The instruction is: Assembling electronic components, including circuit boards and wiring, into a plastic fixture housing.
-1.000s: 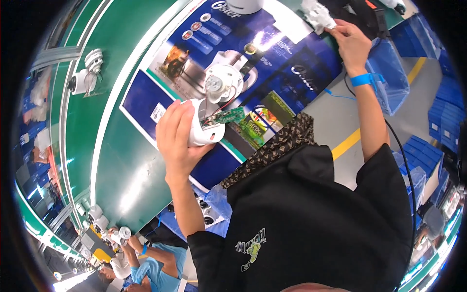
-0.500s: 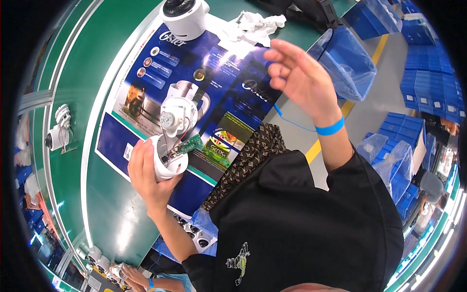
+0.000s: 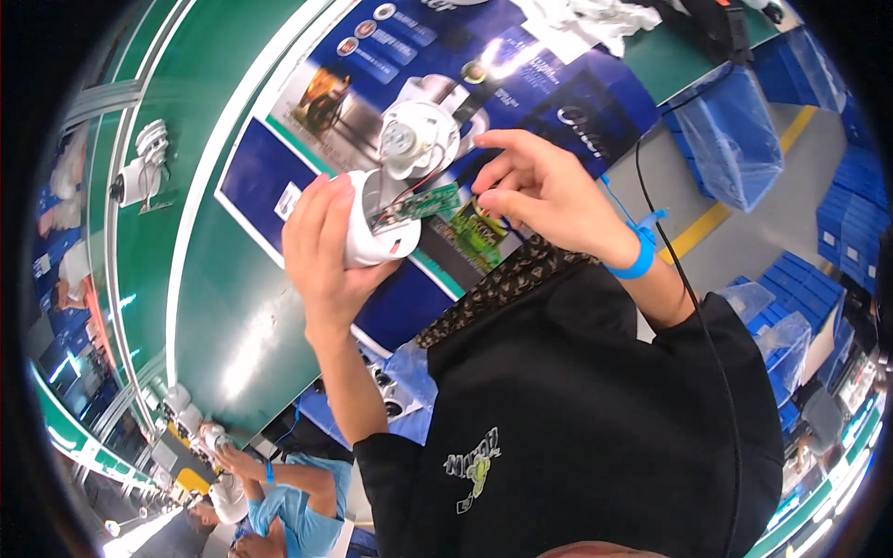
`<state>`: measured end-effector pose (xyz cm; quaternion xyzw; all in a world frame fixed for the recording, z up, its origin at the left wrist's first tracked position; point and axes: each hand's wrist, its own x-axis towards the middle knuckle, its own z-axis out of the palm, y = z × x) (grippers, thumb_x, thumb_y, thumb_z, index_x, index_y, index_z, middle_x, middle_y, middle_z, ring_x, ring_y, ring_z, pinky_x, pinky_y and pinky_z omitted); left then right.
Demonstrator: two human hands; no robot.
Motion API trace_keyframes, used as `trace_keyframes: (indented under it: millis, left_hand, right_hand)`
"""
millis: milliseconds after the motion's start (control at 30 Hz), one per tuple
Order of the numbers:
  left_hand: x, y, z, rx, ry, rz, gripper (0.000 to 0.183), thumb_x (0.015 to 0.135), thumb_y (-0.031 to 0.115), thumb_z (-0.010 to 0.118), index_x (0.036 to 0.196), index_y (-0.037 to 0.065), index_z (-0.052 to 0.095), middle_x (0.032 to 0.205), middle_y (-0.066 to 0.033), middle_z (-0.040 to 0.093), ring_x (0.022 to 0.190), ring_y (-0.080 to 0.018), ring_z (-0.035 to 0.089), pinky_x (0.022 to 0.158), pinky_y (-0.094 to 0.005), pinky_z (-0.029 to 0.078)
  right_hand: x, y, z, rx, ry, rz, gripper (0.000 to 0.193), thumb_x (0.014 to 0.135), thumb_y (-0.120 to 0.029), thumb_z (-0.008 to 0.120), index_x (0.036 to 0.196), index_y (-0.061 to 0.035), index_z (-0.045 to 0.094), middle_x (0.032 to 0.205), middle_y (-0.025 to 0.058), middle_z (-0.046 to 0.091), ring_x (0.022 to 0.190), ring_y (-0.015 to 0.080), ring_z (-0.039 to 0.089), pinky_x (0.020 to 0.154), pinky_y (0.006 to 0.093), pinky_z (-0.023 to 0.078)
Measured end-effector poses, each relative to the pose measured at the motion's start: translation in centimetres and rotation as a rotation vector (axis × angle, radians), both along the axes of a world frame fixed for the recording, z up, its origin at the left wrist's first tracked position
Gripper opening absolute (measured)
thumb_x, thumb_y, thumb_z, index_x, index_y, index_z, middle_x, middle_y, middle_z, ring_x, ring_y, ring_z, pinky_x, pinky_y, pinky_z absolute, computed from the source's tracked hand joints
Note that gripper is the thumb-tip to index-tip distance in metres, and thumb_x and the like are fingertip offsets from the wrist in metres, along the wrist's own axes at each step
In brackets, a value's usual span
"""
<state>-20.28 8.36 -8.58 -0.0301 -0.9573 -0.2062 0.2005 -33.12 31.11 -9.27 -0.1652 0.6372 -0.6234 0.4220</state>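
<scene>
My left hand (image 3: 319,256) grips a white rounded plastic housing (image 3: 383,244) from its left side, thumb below. A green circuit board (image 3: 433,202) sticks out of the housing's open end, with thin wires running up from it. Just beyond lies a white round part (image 3: 423,139) with a grey motor-like disc, apparently joined by those wires. My right hand (image 3: 549,195), wearing a blue wristband, hovers right of the board. Its fingers are loosely bent and apart, with nothing visible in them.
A blue printed cardboard sheet (image 3: 400,312) covers the green table (image 3: 223,325) beneath the work. Crumpled white material (image 3: 595,23) lies at the far edge. Another white assembly (image 3: 144,172) sits at left. Blue bins (image 3: 730,139) stand right; a black cable (image 3: 693,288) hangs in front. A co-worker (image 3: 298,502) works at lower left.
My right hand has come down and left toward the circuit board. The view has shifted, so the sheet and housing appear farther right. My left hand still holds the housing.
</scene>
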Motion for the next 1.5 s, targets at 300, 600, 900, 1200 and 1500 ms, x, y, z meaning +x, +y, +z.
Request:
trace_keyframes:
  millis: [300,600,900,1200,1500]
  left_hand:
    - [0.1,-0.5,0.1,0.035,-0.021,-0.023,0.078,0.048,0.024,0.086,0.118,0.005,0.057,0.116,-0.0104,0.061,0.108,-0.0337,0.058,0.088,-0.0422,0.045]
    - [-1.6,-1.5,2.8,0.265,-0.237,-0.131,0.081,0.045,0.018,0.087,0.118,0.0,0.057,0.116,-0.0153,0.061,0.108,-0.0334,0.058,0.092,-0.0412,0.045]
    - [-2.7,-1.8,4.5,0.386,-0.394,-0.12,0.082,0.043,0.015,0.087,0.119,0.002,0.057,0.115,-0.0143,0.061,0.109,-0.0314,0.058,0.091,-0.0402,0.045]
    - [-4.5,-1.8,7.9,0.059,-0.538,-0.209,0.076,0.041,0.014,0.084,0.112,0.005,0.06,0.113,-0.0103,0.062,0.107,-0.0313,0.058,0.089,-0.0401,0.044]
    - [-6.0,-1.4,9.6,-0.145,-0.651,-0.281,0.075,0.042,0.013,0.083,0.113,0.005,0.059,0.113,-0.0093,0.061,0.106,-0.0305,0.057,0.086,-0.0388,0.043]
  right_hand:
    - [1.4,-2.5,-1.4,-0.005,-0.419,-0.057,0.037,0.086,-0.001,0.063,0.116,0.0025,0.04,0.085,0.0097,0.063,0.069,0.0163,0.066,0.052,0.024,0.052]
    - [1.6,-2.7,-1.6,-0.214,-1.03,0.094,0.052,0.089,-0.01,0.062,0.131,0.0022,0.034,0.116,0.0168,0.059,0.107,0.0278,0.061,0.078,0.039,0.058]
    - [3.2,-4.3,-1.2,-0.238,-1.265,-0.059,0.049,0.091,-0.007,0.059,0.131,0.0026,0.032,0.114,0.0158,0.061,0.106,0.0293,0.061,0.084,0.042,0.056]
    - [5.1,-5.9,-0.5,-0.1,-1.261,-0.117,0.029,0.086,-0.006,0.065,0.115,-0.0066,0.058,0.102,0.0078,0.067,0.093,0.0209,0.067,0.07,0.0301,0.058]
    - [6.0,-6.9,0.0,-0.074,-1.331,-0.236,0.027,0.087,-0.008,0.066,0.111,-0.0021,0.058,0.1,0.0081,0.066,0.089,0.0172,0.067,0.07,0.0273,0.058]
